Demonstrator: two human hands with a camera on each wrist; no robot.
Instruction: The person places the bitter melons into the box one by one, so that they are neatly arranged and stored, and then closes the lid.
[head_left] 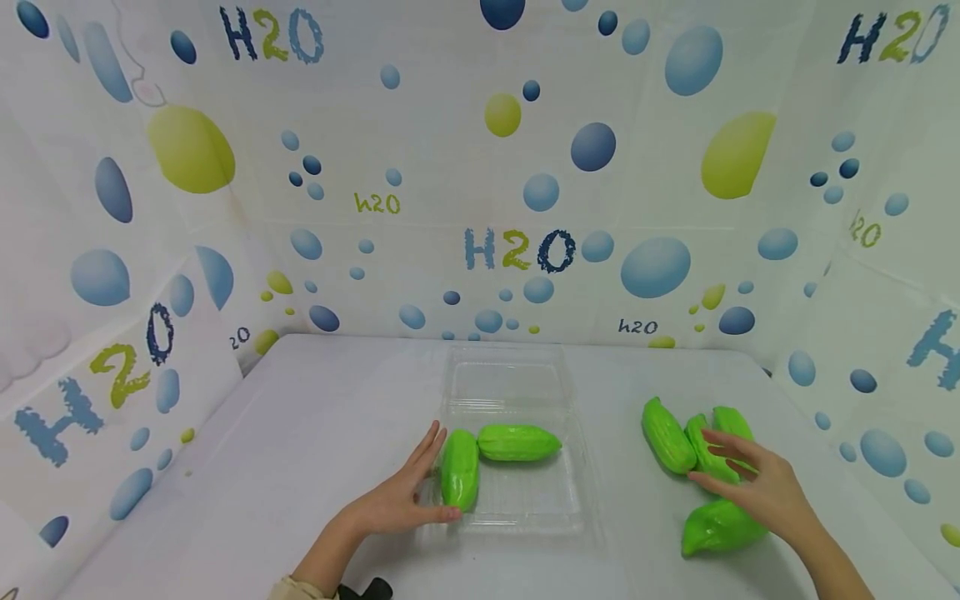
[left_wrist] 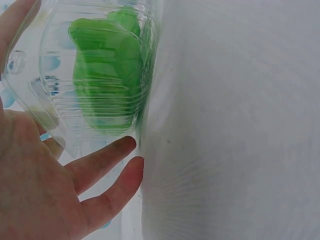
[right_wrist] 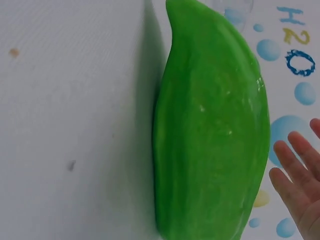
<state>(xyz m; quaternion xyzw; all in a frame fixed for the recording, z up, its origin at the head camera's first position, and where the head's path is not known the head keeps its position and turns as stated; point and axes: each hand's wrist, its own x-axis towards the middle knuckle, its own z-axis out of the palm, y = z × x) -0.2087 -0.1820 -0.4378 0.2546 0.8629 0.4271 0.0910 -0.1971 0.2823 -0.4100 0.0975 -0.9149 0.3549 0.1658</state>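
Note:
A clear plastic clamshell box [head_left: 528,504] lies with its lid [head_left: 506,383] folded back. Inside its base are two glossy green papaya-like fruits, one lengthwise [head_left: 460,471] along the left wall and one crosswise [head_left: 517,442]. My left hand [head_left: 393,500] is beside the box's left wall, fingers spread, thumb at the near left corner. In the left wrist view, fruit [left_wrist: 107,75] shows through the ribbed wall. On the right, my right hand [head_left: 768,487] hovers over loose green fruits with loosely bent fingers and nothing in its grasp. The nearest fruit [head_left: 720,527] fills the right wrist view.
Farther back on the right lie more green fruits [head_left: 667,435], set close together and partly hidden by the right hand. A white cloth [head_left: 322,400] covers the table. Printed sheeting [head_left: 420,167] with blue and green spots walls in the back and both sides.

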